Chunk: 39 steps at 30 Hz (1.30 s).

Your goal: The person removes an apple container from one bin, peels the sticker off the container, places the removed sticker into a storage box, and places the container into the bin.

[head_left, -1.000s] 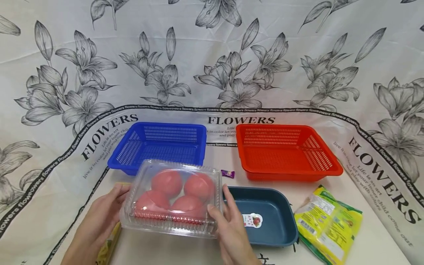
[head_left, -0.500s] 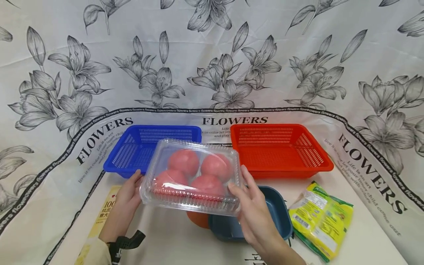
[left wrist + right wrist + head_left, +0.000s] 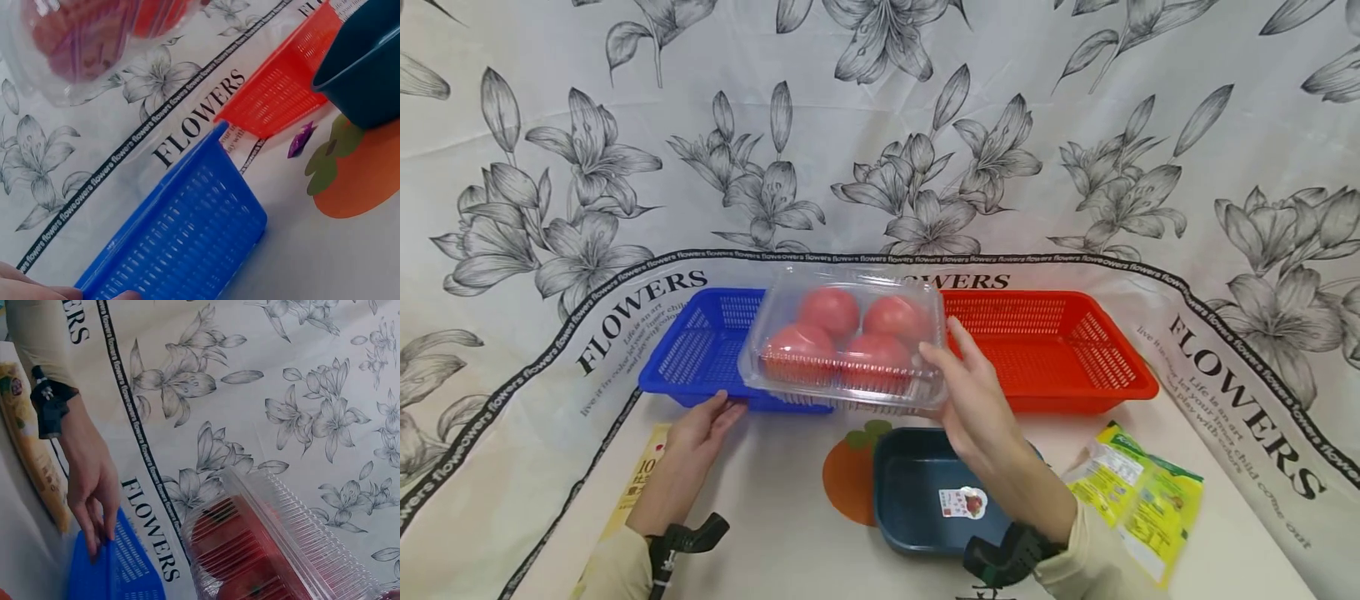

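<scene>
My right hand (image 3: 977, 400) holds a clear plastic clamshell box (image 3: 756, 354) by its right side, up in the air. Several red tomatoes (image 3: 829, 311) sit inside it. The box hangs in front of the right part of a blue plastic basket (image 3: 688, 337) and covers it in the head view. My left hand (image 3: 700, 433) is at the basket's front rim. In the right wrist view the fingers (image 3: 94, 534) of that hand pinch the rim; the left wrist view shows only a little of them.
A red basket (image 3: 1037, 300) stands at the back right. Before it lies a dark teal tray (image 3: 902, 500) with a sticker, beside a yellow-green bag (image 3: 1150, 508). A yellow packet (image 3: 638, 483) lies left. A purple-wrapped sweet (image 3: 302, 139) lies between the baskets.
The box of tomatoes has risen from the table's middle, up and away toward the baskets. My left hand has left the box and taken the blue basket's rim.
</scene>
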{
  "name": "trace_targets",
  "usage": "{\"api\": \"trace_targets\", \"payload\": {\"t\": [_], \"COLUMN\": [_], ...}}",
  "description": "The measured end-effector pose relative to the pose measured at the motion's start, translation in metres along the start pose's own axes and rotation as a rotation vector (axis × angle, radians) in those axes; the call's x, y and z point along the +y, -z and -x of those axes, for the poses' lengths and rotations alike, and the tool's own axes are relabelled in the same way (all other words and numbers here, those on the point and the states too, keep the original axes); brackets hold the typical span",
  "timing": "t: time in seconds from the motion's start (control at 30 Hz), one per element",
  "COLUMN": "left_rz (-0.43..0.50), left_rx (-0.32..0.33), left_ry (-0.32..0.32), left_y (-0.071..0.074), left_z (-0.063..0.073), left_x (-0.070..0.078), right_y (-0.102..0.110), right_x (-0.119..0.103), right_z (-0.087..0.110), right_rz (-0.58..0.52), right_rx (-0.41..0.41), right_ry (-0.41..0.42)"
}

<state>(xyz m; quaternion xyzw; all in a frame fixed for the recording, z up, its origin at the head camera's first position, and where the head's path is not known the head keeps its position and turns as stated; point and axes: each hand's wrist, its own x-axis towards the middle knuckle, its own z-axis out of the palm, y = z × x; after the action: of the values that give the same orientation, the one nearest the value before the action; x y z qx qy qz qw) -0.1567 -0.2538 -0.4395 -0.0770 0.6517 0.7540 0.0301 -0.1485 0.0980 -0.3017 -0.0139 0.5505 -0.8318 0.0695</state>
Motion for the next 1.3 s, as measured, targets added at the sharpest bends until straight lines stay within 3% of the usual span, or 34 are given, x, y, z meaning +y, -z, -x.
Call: {"api": "trace_targets", "payload": {"t": [0.1,0.23,0.3,0.53,0.7,0.83,1.03,1.3], "left_rz": [0.078,0.552,0.616,0.548,0.661,0.651,0.663,0.606], "left_rx": [0.024,0.157,0.2,0.202,0.268,0.28,0.326,0.275], "left_ry": [0.071,0.187,0.201,0.194,0.225,0.218,0.219,0.166], "left_y": [-0.002,-0.008,-0.01,-0.008,-0.009,-0.011,-0.014,-0.011], "left_z": [-0.002,-0.012,-0.017,-0.021,-0.023,-0.025,-0.028,-0.026], "left_x": [0.003,0.01,0.012,0.01,0.012,0.013,0.014,0.009], "right_y": [-0.013,-0.035,-0.047,-0.087,-0.106,-0.117,-0.124,-0.116], "right_x": [-0.004,-0.006,-0.004,0.018,0.039,0.056,0.082,0.11], "right_z": [-0.022,-0.052,-0.065,-0.114,-0.142,-0.16,-0.184,-0.207], "right_rz": [-0.024,-0.033,-0.016,0.005,0.017,0.023,0.069,0.176], "right_rx": [0.01,0.044,0.062,0.074,0.096,0.131,0.184,0.198], "right_ry": [-0.018,-0.043,-0.055,-0.115,-0.133,-0.131,-0.132,-0.188]}}
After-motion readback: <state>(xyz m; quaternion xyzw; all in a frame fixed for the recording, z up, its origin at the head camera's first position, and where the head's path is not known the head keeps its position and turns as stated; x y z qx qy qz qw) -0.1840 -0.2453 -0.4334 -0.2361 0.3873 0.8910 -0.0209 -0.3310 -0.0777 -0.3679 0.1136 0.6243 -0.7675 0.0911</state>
